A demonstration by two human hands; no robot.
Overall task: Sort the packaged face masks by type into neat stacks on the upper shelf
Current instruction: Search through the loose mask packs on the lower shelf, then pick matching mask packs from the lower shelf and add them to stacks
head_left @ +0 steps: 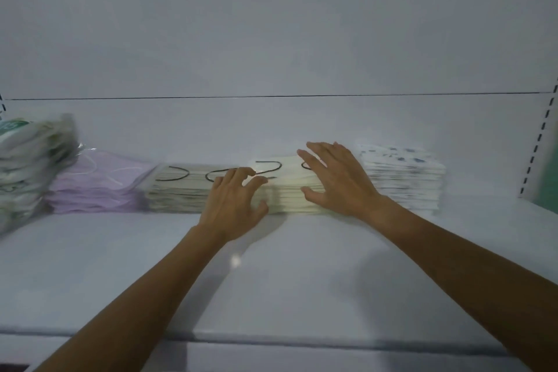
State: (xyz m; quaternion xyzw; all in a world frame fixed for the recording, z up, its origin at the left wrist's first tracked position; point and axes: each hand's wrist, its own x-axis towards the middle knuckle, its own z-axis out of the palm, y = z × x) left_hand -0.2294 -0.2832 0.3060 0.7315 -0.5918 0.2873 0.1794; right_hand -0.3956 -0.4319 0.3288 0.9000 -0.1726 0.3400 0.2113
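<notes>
The left hand (235,199) and right hand (335,178), fingers loose, bracket the cream stack (290,190), likely light, slippery packets best squeezed at its sides.

5 mask stacks stood in row along back of shelf (271,281).
- Far L: green-white bagged pile (27,160), tallest, slumped, blurred.
- Next: lilac stack (96,187), white loops, top packs skewed.
- Mid: grey-beige stack (178,190), black loops.
- Cream stack (290,193), black loops, up against grey-beige.
- R: blue-print white stack (404,178), squared, just beside cream.
</notes>
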